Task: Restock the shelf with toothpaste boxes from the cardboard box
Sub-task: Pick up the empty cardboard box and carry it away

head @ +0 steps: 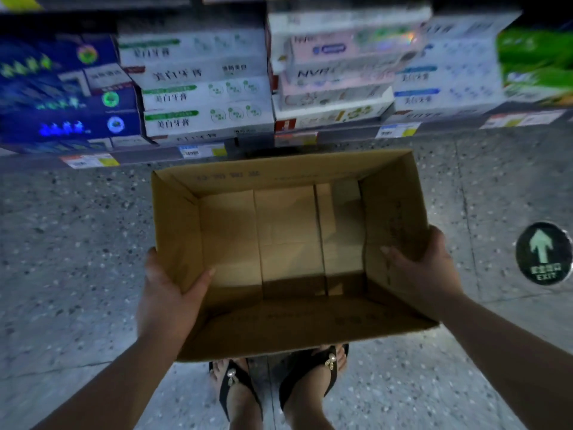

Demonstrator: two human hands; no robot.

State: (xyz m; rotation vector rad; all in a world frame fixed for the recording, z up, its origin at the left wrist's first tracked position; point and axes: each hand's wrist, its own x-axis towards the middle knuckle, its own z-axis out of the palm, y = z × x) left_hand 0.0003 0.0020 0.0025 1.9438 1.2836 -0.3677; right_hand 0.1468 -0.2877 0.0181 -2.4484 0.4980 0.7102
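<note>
The left grip clasps the left wall of the cardboard box, thumb inside. The open-topped box, its bare bottom showing, is held above the floor, facing the shelf where toothpaste boxes lie stacked. The right grip clasps the right wall. A green exit sticker marks the floor far right.
</note>
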